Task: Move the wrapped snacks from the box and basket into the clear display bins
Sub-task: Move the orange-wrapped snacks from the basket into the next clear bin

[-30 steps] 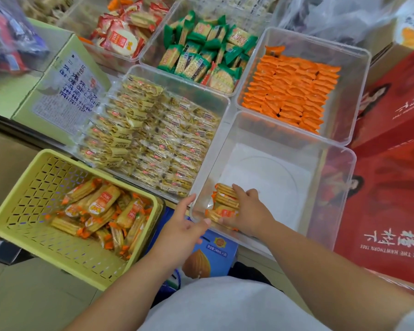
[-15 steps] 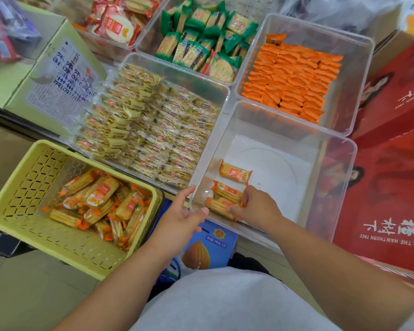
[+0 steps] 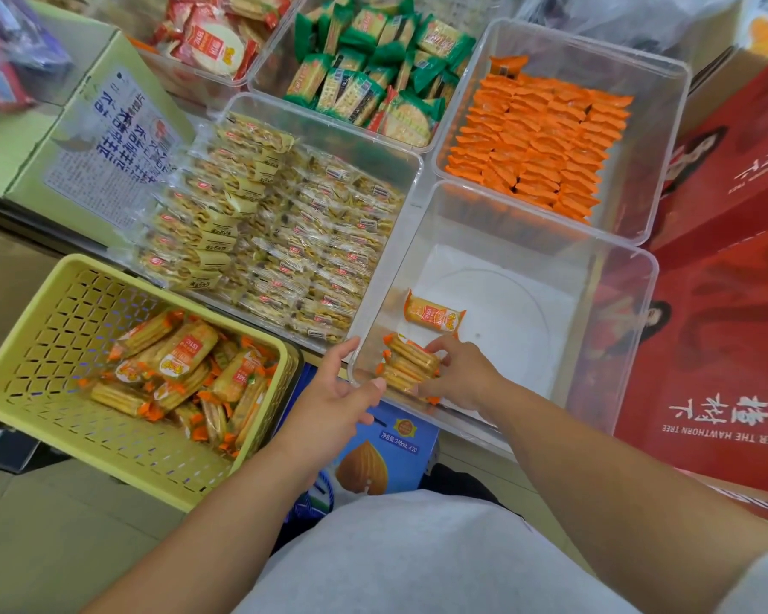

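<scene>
1. Far left: yellow basket [image 3: 107, 440], part-filled w/ orange-ended wrapped snacks, the basket packs [image 3: 182, 361], heaped toward its right side. Heap matches the view 1.0 s ago.
2. Behind the basket: green carton [image 3: 107, 170] w/ printed label. Right of it: cracker bin [image 3: 329, 121], full of yellow-wrapped packs.
3. L hand [image 3: 329, 405]: fingers straight and spread, nothing held. Index lies along the outside of the clear bin [image 3: 506, 330] at its near-left corner; thumb tip touches the near wall. Same placement as 1.0 s ago.
4. Below the L hand: blue carton [image 3: 386, 454] w/ almond picture.
5. Clear bin, near-left corner: stacked packs [image 3: 406, 365], on edge, against the left wall. 1.0 s ago the hand covered most of this stack; now most of it shows.
6. Single pack [image 3: 433, 314]: flat on the bin floor, just behind the stack, apart from it. Not separate 1.0 s ago; same spot as 0.5 s ago.
7. R hand [image 3: 462, 374]: inside the bin, fingers curled over the stack's far end, thumb at its near end, i.e. pinching the stack.
8. Behind the clear bin: orange-pack bin [image 3: 639, 148], packs in neat rows.
9. Far right: red box [image 3: 728, 303], touching the clear bin's right wall.
</scene>
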The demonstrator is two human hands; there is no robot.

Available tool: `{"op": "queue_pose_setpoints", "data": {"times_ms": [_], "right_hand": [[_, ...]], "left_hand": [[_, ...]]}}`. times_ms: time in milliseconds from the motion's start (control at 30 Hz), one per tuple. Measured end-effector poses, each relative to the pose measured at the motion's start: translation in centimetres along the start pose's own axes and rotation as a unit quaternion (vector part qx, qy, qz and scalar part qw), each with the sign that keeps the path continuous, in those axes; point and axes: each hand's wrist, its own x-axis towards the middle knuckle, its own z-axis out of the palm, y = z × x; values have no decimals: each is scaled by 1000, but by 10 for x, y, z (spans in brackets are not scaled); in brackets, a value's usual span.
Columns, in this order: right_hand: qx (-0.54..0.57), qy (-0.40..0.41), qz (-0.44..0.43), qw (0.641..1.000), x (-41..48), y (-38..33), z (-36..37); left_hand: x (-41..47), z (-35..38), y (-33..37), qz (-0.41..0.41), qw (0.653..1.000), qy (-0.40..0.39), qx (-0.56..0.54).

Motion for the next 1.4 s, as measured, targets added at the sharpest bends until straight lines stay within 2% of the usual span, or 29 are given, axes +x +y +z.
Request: {"op": "queue_pose_setpoints", "data": {"times_ms": [167, 333, 600, 633, 733, 767, 900, 1067, 1167, 1267, 1400], "right_hand": [[-11, -5, -20, 1000, 2, 3, -7], [-199, -8, -23, 980, 6, -3, -8], [-220, 40, -126, 967, -2, 0, 10], [-256, 60, -133, 956, -3, 1, 8], [-415, 149, -176, 880, -1, 1, -1], [-430, 151, -175, 873, 2, -1, -4], [-368, 44, -111, 922, 16, -8, -9], [-283, 84, -137, 946, 13, -13, -9], [-170, 68, -87, 979, 14, -17, -8], [-59, 93, -40, 993, 19, -22, -17], [-34, 76, 5, 996, 16, -23, -22]], "left_hand": [[0, 1, 0, 4, 1000, 1, -2], [3, 1, 0, 5, 1000, -8, 2], [8, -2, -7, 8, 1000, -20, -4], [9, -3, -7, 9, 1000, -20, -4], [10, -4, -8, 12, 1000, -19, -1], [10, -4, -8, 13, 1000, -20, -1], [10, -5, -8, 14, 1000, -28, 4], [10, -9, -6, 14, 999, -32, 6], [10, -9, -6, 11, 999, -32, 5], [9, -9, -5, 8, 1000, -30, 3], [7, -9, -3, 2, 1000, -28, 1]]}}
